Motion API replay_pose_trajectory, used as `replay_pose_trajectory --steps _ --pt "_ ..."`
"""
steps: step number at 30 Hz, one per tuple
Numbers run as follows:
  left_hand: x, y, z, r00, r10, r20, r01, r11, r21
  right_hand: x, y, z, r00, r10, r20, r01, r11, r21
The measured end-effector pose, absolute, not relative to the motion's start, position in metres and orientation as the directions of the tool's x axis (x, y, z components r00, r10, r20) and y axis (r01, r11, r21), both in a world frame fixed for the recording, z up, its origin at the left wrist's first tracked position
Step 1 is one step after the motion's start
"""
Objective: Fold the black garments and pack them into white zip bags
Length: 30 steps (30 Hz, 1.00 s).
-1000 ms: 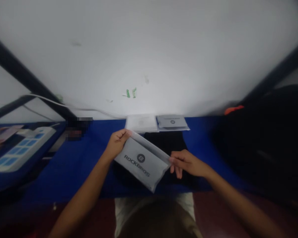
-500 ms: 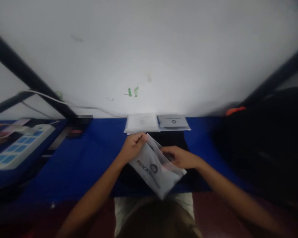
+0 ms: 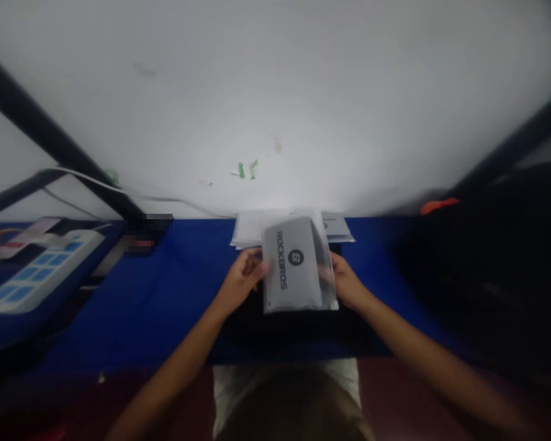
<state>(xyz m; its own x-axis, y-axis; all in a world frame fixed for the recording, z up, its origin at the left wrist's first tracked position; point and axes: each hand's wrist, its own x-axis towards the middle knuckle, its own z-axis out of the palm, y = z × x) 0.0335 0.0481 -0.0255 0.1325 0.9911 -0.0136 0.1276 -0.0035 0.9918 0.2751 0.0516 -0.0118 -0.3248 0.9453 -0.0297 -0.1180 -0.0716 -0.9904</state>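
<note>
A frosted plastic zip pouch (image 3: pixel 298 288) printed ROCKBROS is held up in front of me, its lettering running sideways. Something flat and grey shows through its wall. My left hand (image 3: pixel 247 269) grips the left edge, thumb in front. At the right edge, my right hand (image 3: pixel 344 278) is closed on the zip side, with its fingers partly hidden behind the pouch. Behind it lie a stack of white pouches (image 3: pixel 248 226) and, to the right, a grey pouch (image 3: pixel 342 226), partly covered from view. A black cloth or mat (image 3: pixel 257 331) is spread below my hands.
On the left of the blue table (image 3: pixel 179 275) rests a white power strip (image 3: pixel 37 269) with blue sockets. A white cable (image 3: pixel 165 198) runs along the wall. A large dark bulk (image 3: pixel 496 269) stands at the right, with an orange piece (image 3: pixel 441 206) beside it.
The pouch has turned from slanted to nearly upright and risen toward the stacks. My left hand has moved down to its side edge; my right hand has shifted from the opening to the right edge.
</note>
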Motion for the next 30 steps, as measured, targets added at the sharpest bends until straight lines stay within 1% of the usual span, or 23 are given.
replay_pose_trajectory --steps 2,3,4,5,7,8,9,10,11,13,15,17,18,21,23,27,30 --pt "0.039 0.038 -0.029 0.323 0.937 -0.135 0.064 0.121 0.991 0.272 0.053 -0.013 -0.244 0.969 -0.042 -0.178 -0.087 -0.980" --pt "0.039 0.035 -0.029 0.358 0.920 -0.163 0.046 0.156 0.987 0.271 0.054 -0.013 -0.225 0.973 -0.056 -0.200 -0.103 -0.974" --pt "0.038 0.035 -0.029 0.335 0.928 -0.165 0.021 0.168 0.986 0.271 0.054 -0.013 -0.213 0.974 -0.076 -0.220 -0.124 -0.968" --pt "0.036 0.036 -0.029 0.258 0.954 -0.150 -0.022 0.161 0.987 0.272 0.055 -0.012 -0.202 0.974 -0.100 -0.242 -0.149 -0.959" --pt "0.028 0.043 -0.028 0.017 0.994 -0.111 -0.162 0.112 0.980 0.274 0.055 -0.010 -0.174 0.974 -0.144 -0.298 -0.192 -0.935" --pt "0.024 0.047 -0.028 -0.094 0.989 -0.112 -0.248 0.085 0.965 0.275 0.054 -0.010 -0.157 0.975 -0.159 -0.325 -0.203 -0.924" --pt "0.022 0.050 -0.027 -0.171 0.977 -0.127 -0.335 0.064 0.940 0.276 0.054 -0.010 -0.141 0.976 -0.163 -0.348 -0.203 -0.915" --pt "0.022 0.052 -0.027 -0.204 0.967 -0.153 -0.414 0.057 0.908 0.276 0.054 -0.011 -0.128 0.980 -0.154 -0.367 -0.191 -0.910" --pt "0.024 0.052 -0.028 -0.193 0.964 -0.182 -0.478 0.069 0.876 0.275 0.054 -0.012 -0.118 0.984 -0.137 -0.381 -0.172 -0.909" --pt "0.035 0.046 -0.029 -0.080 0.970 -0.230 -0.528 0.155 0.835 0.273 0.053 -0.014 -0.117 0.988 -0.103 -0.396 -0.141 -0.907" --pt "0.048 0.039 -0.032 0.054 0.963 -0.263 -0.457 0.258 0.851 0.271 0.052 -0.016 -0.139 0.986 -0.092 -0.394 -0.140 -0.908" --pt "0.057 0.038 -0.034 0.099 0.959 -0.264 -0.331 0.282 0.901 0.271 0.052 -0.016 -0.161 0.982 -0.103 -0.381 -0.158 -0.911" --pt "0.058 0.042 -0.035 0.079 0.966 -0.246 -0.279 0.258 0.925 0.273 0.051 -0.015 -0.171 0.979 -0.112 -0.372 -0.169 -0.913" --pt "0.046 0.070 -0.036 -0.059 0.988 -0.141 -0.131 0.132 0.983 0.282 0.049 -0.012 -0.198 0.970 -0.138 -0.358 -0.203 -0.911" --pt "0.031 0.097 -0.036 -0.103 0.994 -0.047 0.078 0.056 0.995 0.287 0.048 -0.012 -0.216 0.965 -0.150 -0.359 -0.221 -0.907" --pt "0.007 0.147 -0.041 -0.105 0.994 -0.029 0.273 0.057 0.960 0.294 0.047 -0.016 -0.285 0.943 -0.171 -0.324 -0.263 -0.909" --pt "0.001 0.174 -0.047 -0.133 0.991 -0.005 0.465 0.067 0.883 0.296 0.046 -0.021 -0.373 0.909 -0.184 -0.256 -0.292 -0.922"
